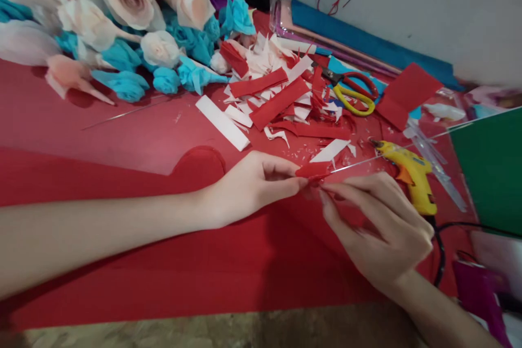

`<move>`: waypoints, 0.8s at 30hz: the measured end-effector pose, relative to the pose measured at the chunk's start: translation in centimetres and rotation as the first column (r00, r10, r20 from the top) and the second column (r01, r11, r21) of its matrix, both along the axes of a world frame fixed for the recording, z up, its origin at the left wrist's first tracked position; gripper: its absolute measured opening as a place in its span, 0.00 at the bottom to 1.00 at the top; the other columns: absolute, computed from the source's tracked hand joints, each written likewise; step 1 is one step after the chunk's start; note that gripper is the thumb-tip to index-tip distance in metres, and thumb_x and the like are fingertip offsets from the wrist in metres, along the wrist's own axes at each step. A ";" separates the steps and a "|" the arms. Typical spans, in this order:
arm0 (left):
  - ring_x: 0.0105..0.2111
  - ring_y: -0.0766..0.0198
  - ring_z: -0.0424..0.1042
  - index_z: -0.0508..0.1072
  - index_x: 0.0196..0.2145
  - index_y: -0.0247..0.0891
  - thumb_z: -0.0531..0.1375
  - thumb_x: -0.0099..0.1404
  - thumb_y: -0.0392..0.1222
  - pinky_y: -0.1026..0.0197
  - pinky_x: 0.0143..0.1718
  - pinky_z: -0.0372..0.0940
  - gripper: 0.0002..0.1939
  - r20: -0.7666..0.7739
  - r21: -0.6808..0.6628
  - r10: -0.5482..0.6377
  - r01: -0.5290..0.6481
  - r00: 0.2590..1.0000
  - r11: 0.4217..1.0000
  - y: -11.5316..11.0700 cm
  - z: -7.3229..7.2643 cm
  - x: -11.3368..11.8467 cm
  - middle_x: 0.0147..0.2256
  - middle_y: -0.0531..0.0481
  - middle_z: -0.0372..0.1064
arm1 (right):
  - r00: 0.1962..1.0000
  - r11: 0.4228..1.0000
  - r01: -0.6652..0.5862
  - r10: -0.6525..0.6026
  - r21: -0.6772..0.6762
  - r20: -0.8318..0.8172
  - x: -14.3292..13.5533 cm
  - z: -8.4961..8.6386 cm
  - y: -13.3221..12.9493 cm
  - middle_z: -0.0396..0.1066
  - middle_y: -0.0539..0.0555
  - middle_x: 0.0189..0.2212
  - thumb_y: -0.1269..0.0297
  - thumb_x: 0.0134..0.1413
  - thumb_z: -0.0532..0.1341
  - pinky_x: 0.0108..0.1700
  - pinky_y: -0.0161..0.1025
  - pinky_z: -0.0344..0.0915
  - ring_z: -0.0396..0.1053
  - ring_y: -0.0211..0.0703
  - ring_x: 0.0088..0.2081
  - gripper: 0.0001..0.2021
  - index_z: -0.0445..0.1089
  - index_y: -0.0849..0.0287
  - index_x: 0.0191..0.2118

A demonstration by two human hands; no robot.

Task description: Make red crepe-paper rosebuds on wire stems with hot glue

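Note:
Between thumb and fingers, my left hand [256,185] pinches a small piece of red crepe paper [313,171] wrapped at the end of a thin metal wire [354,165]. The wire runs up and to the right, past the glue gun. My right hand [379,223] has thumb and forefinger nearly together at the lower edge of the red paper. What those fingertips grip is too small to make out. Just behind the hands lie a white paper strip [331,150] and a heap of red and white paper cuttings [277,103].
A yellow glue gun [411,174] with a black cord lies right of my hands. Scissors [354,95] rest on the scraps. Blue, white and peach paper flowers [134,5] fill the back left. Folded paper sheets [375,41] lie along the wall. A green board [489,168] stands at right.

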State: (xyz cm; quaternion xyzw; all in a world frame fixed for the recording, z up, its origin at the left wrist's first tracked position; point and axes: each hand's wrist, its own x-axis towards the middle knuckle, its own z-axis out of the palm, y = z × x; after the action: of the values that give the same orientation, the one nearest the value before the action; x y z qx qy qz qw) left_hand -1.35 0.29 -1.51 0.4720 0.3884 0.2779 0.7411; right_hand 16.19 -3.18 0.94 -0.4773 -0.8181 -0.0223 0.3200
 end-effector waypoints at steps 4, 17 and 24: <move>0.28 0.71 0.69 0.74 0.27 0.35 0.58 0.57 0.40 0.72 0.28 0.61 0.07 0.001 -0.022 -0.005 0.006 1.000 1.000 0.0 0.1 0.0 0.28 0.54 0.73 | 0.996 0.997 -0.012 0.005 0.080 0.094 0.0 -0.1 0.1 0.69 0.54 0.23 0.78 0.38 0.65 0.29 0.40 0.62 0.62 0.39 0.25 0.10 0.70 0.63 0.31; 0.21 0.77 0.59 0.69 0.22 0.33 0.57 0.58 0.38 0.75 0.23 0.55 0.10 -0.017 0.117 -0.024 0.026 1.000 0.993 0.1 -0.2 0.1 0.20 0.59 0.62 | 0.953 0.988 -0.083 0.039 0.133 0.302 -0.2 0.1 -0.4 0.68 0.54 0.21 0.78 0.38 0.64 0.26 0.39 0.62 0.61 0.40 0.22 0.10 0.68 0.62 0.31; 0.26 0.72 0.65 0.74 0.26 0.35 0.57 0.58 0.43 0.72 0.25 0.57 0.10 -0.077 0.105 -0.033 0.041 0.996 0.994 0.1 -0.1 0.0 0.25 0.55 0.69 | 0.969 0.992 -0.026 -0.006 0.124 0.248 0.4 1.2 -0.4 0.66 0.52 0.23 0.78 0.40 0.62 0.29 0.38 0.61 0.61 0.39 0.24 0.11 0.66 0.58 0.32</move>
State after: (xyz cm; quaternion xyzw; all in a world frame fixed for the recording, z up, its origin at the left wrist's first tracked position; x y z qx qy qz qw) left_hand -1.31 0.41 -1.62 0.5279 0.3920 0.2664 0.7047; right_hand 16.59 -3.62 2.19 -0.4455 -0.8510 -0.1318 0.2449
